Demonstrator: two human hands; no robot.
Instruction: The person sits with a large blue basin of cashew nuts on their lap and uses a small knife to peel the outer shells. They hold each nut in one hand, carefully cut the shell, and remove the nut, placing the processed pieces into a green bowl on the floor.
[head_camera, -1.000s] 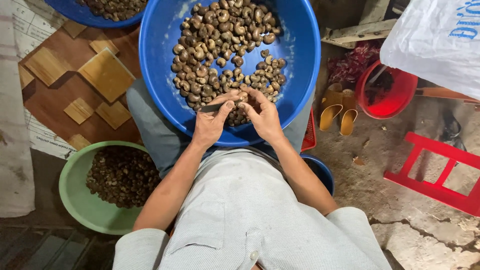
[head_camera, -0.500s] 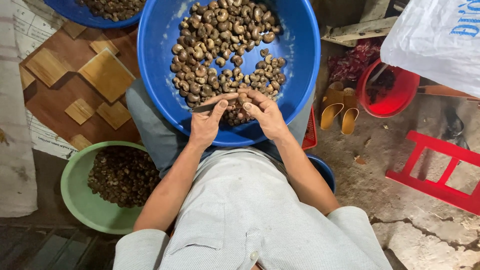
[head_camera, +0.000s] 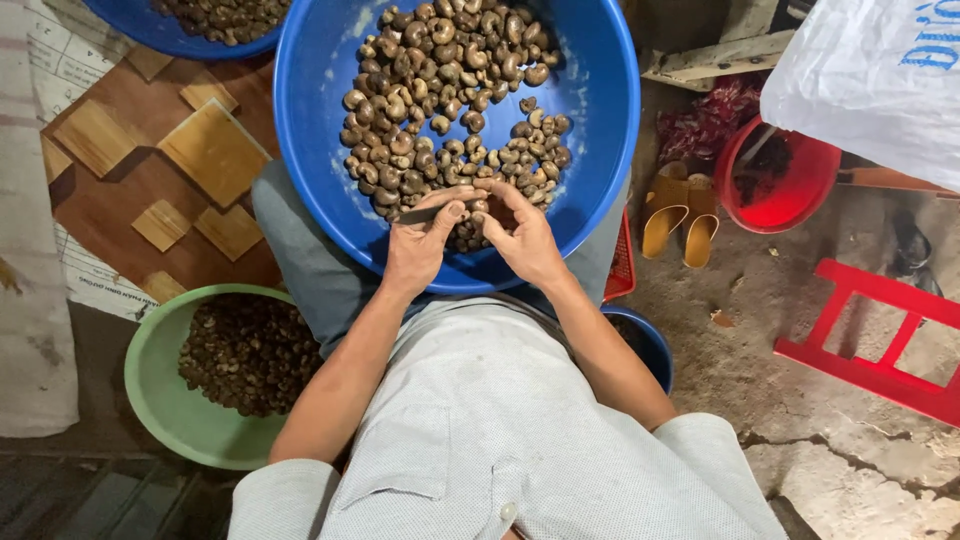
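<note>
A big blue basin (head_camera: 610, 150) rests on my lap, holding a heap of brown cashew nuts (head_camera: 450, 90) in their shells. Both hands meet over the near side of the heap. My left hand (head_camera: 415, 250) grips a small dark knife (head_camera: 425, 213) whose blade lies sideways. My right hand (head_camera: 525, 240) pinches one nut (head_camera: 480, 208) against the blade's end; my fingers hide most of the nut.
A green basin (head_camera: 150, 410) of dark shell bits sits on the floor at my left. A second blue basin (head_camera: 150, 35) lies at the top left. To the right are yellow sandals (head_camera: 680, 215), a red bucket (head_camera: 790, 195), a red stool (head_camera: 880, 330) and a white sack (head_camera: 880, 80).
My hands stay at the same spot over the basin. My fingers have shifted a little, and the knife blade now shows more plainly in the left hand.
</note>
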